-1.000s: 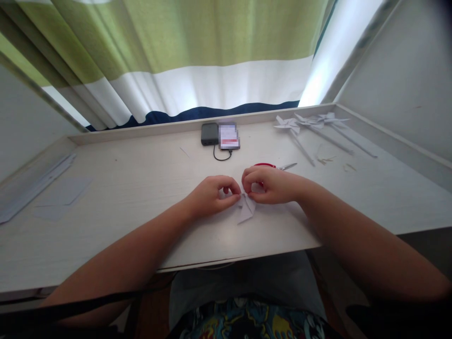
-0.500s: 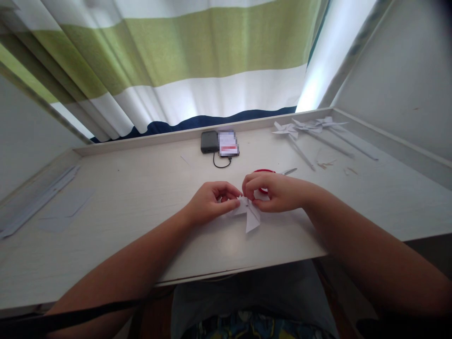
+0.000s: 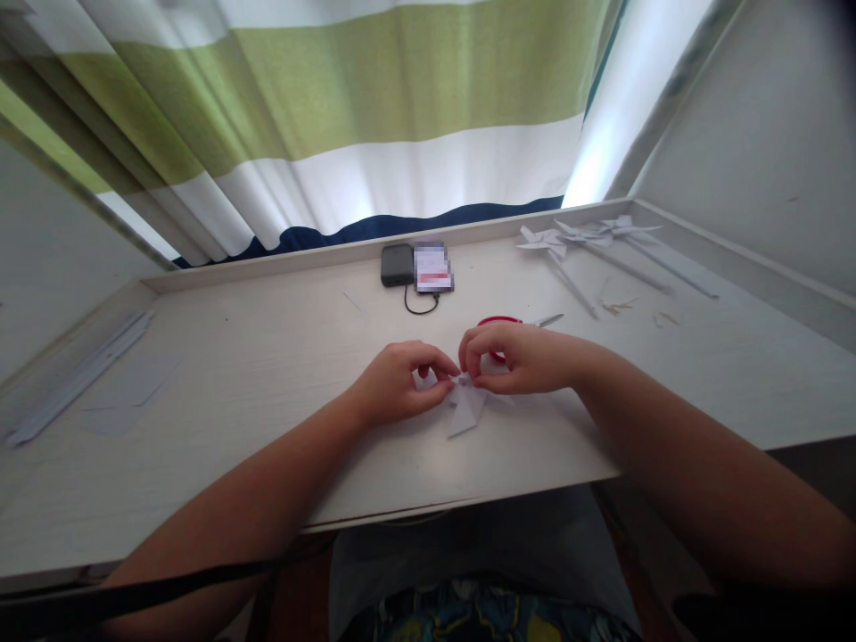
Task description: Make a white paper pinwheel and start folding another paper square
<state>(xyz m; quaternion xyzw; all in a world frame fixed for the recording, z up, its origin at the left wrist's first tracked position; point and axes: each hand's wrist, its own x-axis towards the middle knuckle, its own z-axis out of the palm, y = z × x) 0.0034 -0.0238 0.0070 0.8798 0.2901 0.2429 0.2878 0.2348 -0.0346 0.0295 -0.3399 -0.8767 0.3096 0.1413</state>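
Note:
A small folded white paper pinwheel (image 3: 466, 412) is held just above the desk, near its front edge. My left hand (image 3: 407, 382) pinches its upper left side between thumb and fingers. From the right, my right hand (image 3: 512, 358) pinches the upper right side, its fingertips close to those of the left. One paper blade points down toward me; the rest is partly hidden by the fingers. Behind my right hand lie scissors (image 3: 549, 320) with red handles, partly covered by that hand.
Several paper pinwheels on rolled sticks (image 3: 573, 283) lie at the back right, near small tan scraps (image 3: 619, 307). A phone (image 3: 433, 267) is cabled to a black power bank (image 3: 397, 266) at the back. Paper strips (image 3: 80, 379) and paper sheets (image 3: 130, 392) lie at left.
The pinwheel has turned between my fingers, its lower blade swinging from right of centre toward the left. Both hands stay in nearly the same place, still pinching it.

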